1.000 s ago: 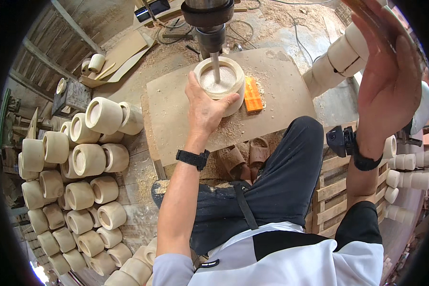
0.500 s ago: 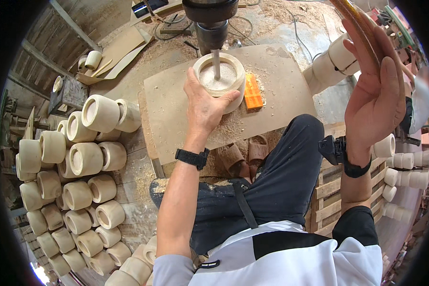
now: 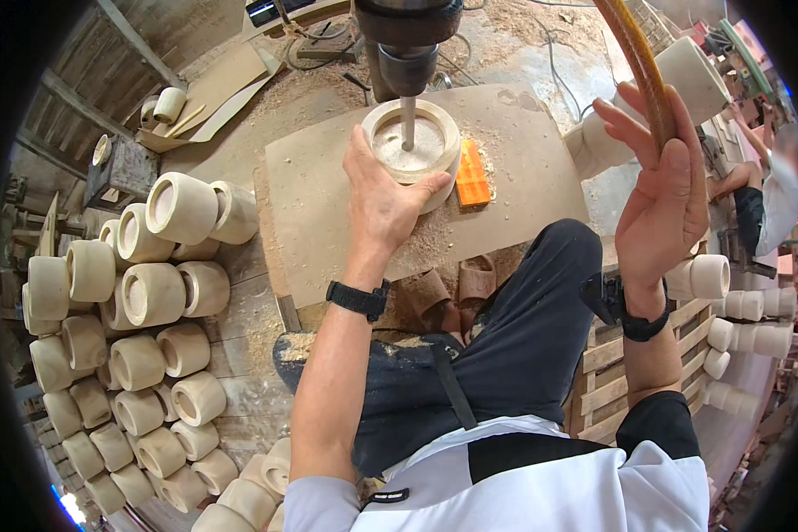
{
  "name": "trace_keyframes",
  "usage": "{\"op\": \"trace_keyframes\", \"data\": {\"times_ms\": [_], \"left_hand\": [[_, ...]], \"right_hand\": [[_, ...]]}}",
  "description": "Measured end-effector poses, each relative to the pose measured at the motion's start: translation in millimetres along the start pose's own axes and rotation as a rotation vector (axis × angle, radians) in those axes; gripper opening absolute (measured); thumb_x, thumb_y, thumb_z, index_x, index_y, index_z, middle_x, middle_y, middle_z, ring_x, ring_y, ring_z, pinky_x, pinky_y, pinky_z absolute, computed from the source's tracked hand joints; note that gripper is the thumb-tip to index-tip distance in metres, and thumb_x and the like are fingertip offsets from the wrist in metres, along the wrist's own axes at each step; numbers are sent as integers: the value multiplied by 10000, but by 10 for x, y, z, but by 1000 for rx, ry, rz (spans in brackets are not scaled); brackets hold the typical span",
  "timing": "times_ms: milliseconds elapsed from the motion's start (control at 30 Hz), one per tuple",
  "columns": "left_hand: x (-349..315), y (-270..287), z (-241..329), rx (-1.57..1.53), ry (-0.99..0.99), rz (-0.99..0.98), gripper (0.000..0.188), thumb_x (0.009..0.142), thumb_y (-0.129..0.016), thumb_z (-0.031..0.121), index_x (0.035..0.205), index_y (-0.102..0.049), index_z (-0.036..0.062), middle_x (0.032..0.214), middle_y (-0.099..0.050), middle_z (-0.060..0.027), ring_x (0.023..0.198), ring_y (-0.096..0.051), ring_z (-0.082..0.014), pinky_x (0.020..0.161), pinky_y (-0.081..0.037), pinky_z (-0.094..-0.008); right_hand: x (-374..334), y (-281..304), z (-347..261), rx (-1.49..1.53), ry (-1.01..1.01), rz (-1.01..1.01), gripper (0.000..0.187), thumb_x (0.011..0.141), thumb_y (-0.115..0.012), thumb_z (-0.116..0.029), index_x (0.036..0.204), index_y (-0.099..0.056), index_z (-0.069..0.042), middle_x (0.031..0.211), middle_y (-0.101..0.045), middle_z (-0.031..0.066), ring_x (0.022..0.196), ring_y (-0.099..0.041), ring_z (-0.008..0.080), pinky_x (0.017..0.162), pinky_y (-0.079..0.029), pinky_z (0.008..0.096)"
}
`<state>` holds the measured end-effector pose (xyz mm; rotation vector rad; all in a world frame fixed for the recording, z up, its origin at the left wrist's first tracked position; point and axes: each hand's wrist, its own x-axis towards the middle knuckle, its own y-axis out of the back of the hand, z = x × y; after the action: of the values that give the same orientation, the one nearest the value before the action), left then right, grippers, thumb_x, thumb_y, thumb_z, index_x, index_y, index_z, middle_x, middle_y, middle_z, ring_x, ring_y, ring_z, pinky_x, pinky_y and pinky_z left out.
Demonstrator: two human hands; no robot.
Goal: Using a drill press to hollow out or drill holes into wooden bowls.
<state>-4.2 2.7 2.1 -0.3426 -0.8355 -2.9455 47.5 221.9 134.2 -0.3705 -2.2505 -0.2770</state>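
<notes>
My left hand (image 3: 381,191) is wrapped around the near left side of a round, pale wooden pot (image 3: 455,161), thumb along its front. The pot stands upright on a brown board (image 3: 319,204) strewn with shavings. A drill bit (image 3: 408,124) points down from the dark drill chuck (image 3: 408,69) into the pot's recess, its tip among fine sawdust; whether it has entered the wood I cannot tell. Beside the pot lies an orange block (image 3: 473,175). Raised at the right, my right hand (image 3: 661,199) has a curved brown lever (image 3: 640,66) between its thumb and fingers.
Many similar wooden pots (image 3: 153,293) are stacked at the left. More pots (image 3: 700,277) stand at the right near a slatted wooden pallet (image 3: 612,386). A person (image 3: 776,191) sits farther right. Cables (image 3: 554,71) and shavings cover the floor behind the board.
My right hand and the lever have moved left and slightly lower in the picture. My left hand stays around the pot. The view has shifted slightly.
</notes>
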Motion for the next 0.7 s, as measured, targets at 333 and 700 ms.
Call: {"op": "trace_keyframes", "data": {"times_ms": [333, 700], "left_hand": [[-12, -11, -8, 35, 19, 23, 1180, 658, -869, 400, 1460, -106, -8, 1387, -305, -264, 1330, -328, -403, 1092, -353, -465], [-16, -28, -16, 1, 64, 23, 1139, 645, -877, 340, 1450, -149, -6, 1376, -338, -243, 1315, -358, -388, 1081, -365, -449]], "right_hand": [[-169, 4, 247, 19, -170, -133, 427, 1059, -374, -201, 1398, -407, 57, 1044, -641, 160, 897, -690, 242, 831, -543, 350], [-70, 37, 399, 35, -380, -288, 406, 1055, -385, -212, 1363, -449, 44, 1040, -643, 121, 899, -683, 196, 674, -549, 271]]}}
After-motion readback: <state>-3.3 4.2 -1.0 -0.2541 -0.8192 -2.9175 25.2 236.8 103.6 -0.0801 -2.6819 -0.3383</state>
